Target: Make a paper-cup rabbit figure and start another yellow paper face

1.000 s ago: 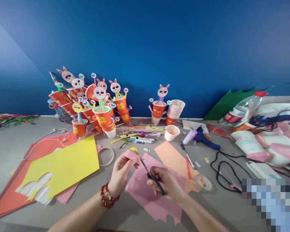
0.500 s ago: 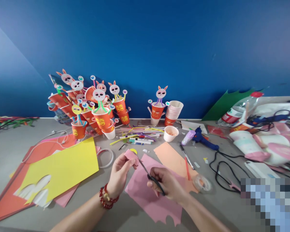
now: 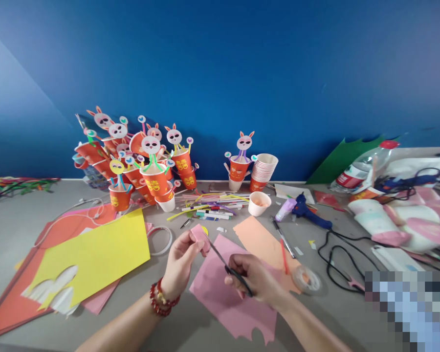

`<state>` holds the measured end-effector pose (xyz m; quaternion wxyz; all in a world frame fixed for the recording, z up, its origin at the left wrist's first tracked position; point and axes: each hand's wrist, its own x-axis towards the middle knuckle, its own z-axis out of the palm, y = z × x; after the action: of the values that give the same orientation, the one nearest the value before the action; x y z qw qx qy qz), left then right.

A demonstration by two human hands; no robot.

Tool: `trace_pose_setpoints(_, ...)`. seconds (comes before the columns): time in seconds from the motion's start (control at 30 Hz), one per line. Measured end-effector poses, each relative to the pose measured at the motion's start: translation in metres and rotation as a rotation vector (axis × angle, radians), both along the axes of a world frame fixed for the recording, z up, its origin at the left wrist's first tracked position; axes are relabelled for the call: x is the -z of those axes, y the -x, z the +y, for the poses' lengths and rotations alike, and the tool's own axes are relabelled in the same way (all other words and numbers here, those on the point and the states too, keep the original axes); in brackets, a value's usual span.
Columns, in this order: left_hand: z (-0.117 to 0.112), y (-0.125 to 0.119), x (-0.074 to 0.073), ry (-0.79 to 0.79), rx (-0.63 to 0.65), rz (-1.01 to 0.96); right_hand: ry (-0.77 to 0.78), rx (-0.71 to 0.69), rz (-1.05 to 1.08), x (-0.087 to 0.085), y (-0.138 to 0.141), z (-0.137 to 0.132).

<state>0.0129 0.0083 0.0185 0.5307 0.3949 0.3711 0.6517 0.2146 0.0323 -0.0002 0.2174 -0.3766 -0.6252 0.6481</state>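
Between the thumb and fingers of my left hand is a small piece of pink paper. My right hand is closed round the dark handles of a pair of scissors. The blades point up and left, and their tips reach the edge of the small pink piece. Beneath both hands lies a larger pink sheet with rounded notches cut from its near edge. An orange-peach sheet lies partly under it, beside a roll of clear tape.
At left, a yellow sheet with cut-outs rests on red paper. Paper cups with rabbit figures crowd the back left. Markers, a white cup, a blue glue gun and its black cable lie farther back and right.
The small pink paper and the scissors have shifted very slightly to the right. Both hands keep the same hold, and the things on the table stay put.
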Motion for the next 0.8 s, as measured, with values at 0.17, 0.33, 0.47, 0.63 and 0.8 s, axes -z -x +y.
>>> trace_pose_setpoints(0.17, 0.0009, 0.0004, -0.0009, 0.014, -0.003, -0.011, -0.002, -0.001, -0.008, -0.0026, -0.0007, 0.0006)
trace_pose_setpoints(0.33, 0.0006, 0.0006, -0.0029, 0.019, -0.018, 0.004, -0.008, 0.001, -0.028, -0.0034, -0.0015, 0.0001)
trace_pose_setpoints(0.47, 0.0005, 0.0013, -0.003, 0.018, -0.023, 0.028, 0.0, 0.002, -0.023, -0.0039, -0.0017, 0.0007)
trace_pose_setpoints(0.63, 0.0008, 0.0032, -0.0014, 0.0, -0.017, 0.055, 0.007, -0.005, -0.007, -0.0054, -0.002, 0.0021)
trace_pose_setpoints(0.8, 0.0021, 0.0038, -0.0006, -0.015, -0.028, 0.082, -0.012, -0.007, -0.022, -0.0006, -0.0029, 0.0022)
